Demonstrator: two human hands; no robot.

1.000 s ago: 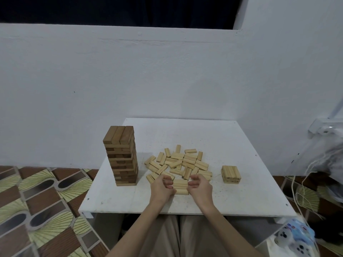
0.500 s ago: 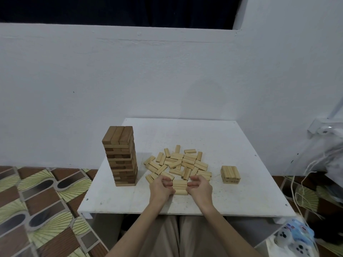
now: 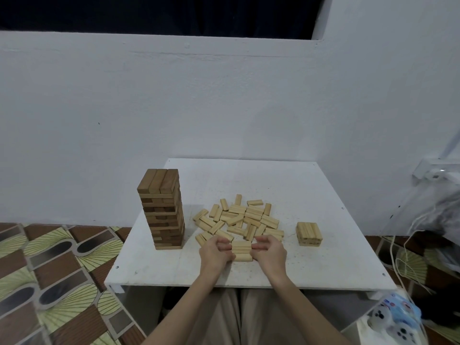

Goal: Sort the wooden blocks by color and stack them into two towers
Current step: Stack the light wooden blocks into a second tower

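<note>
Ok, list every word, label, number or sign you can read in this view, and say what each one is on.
None can be read.
The wooden blocks, the dark tower and the white table carry no visible lettering.
The plastic bag at the lower right bears a printed cartoon pattern, but no legible words.
The wall fitting at the right shows no readable marking.

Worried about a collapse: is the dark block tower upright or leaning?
Upright. The dark block tower stands straight on the white table, its layers aligned.
</note>
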